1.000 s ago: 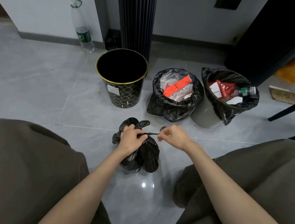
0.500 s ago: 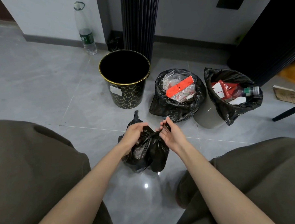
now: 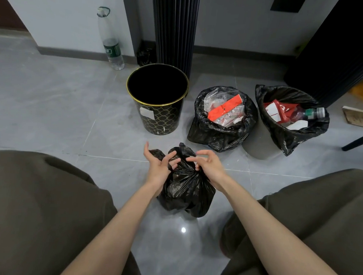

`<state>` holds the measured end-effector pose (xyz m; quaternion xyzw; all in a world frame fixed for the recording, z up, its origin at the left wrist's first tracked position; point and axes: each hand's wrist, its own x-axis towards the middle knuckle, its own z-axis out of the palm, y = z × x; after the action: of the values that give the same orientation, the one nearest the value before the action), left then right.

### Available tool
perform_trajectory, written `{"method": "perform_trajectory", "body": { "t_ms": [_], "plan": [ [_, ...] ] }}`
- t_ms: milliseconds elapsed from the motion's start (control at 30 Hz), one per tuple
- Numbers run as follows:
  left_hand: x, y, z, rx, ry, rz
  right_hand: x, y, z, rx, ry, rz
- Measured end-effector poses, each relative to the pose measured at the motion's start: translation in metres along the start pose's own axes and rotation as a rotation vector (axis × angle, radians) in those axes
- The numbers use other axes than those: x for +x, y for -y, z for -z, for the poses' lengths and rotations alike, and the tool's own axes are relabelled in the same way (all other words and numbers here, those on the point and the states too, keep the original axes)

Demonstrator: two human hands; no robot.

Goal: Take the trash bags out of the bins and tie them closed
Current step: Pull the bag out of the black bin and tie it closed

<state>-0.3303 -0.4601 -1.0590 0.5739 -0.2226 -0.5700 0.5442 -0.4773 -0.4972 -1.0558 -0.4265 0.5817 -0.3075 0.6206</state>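
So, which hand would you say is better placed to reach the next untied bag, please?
Probably the right hand: the open middle bag stands ahead and to the right of the tied bag, on that hand's side.

Glossy crinkled plastic bag on polished floor.

Head-worn wide-angle view, facing forward and down, near floor

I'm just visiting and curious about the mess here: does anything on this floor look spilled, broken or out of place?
Nothing is spilled. Two things look untidy: the middle bag sits open and slumped on the floor, and a bottle lies up against the rim of the right bag.
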Motion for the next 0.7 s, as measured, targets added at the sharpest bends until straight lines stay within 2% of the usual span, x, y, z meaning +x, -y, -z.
{"method": "perform_trajectory", "body": {
  "t_ms": [167,300,567,700],
  "plan": [
    [0.005,0.002,0.000,-0.250,-0.079,0.122,0.003,-0.003,0.001,-0.025,-0.041,0.013],
    [0.006,0.000,0.004,-0.323,-0.136,0.248,0.007,-0.006,0.004,0.061,-0.092,-0.047],
    [-0.001,-0.006,0.000,-0.220,-0.239,0.197,0.009,-0.003,0.005,0.245,-0.203,-0.129],
    [0.002,0.005,0.000,-0.177,-0.235,0.358,0.011,-0.004,0.006,0.262,-0.220,-0.144]
  ]
}}
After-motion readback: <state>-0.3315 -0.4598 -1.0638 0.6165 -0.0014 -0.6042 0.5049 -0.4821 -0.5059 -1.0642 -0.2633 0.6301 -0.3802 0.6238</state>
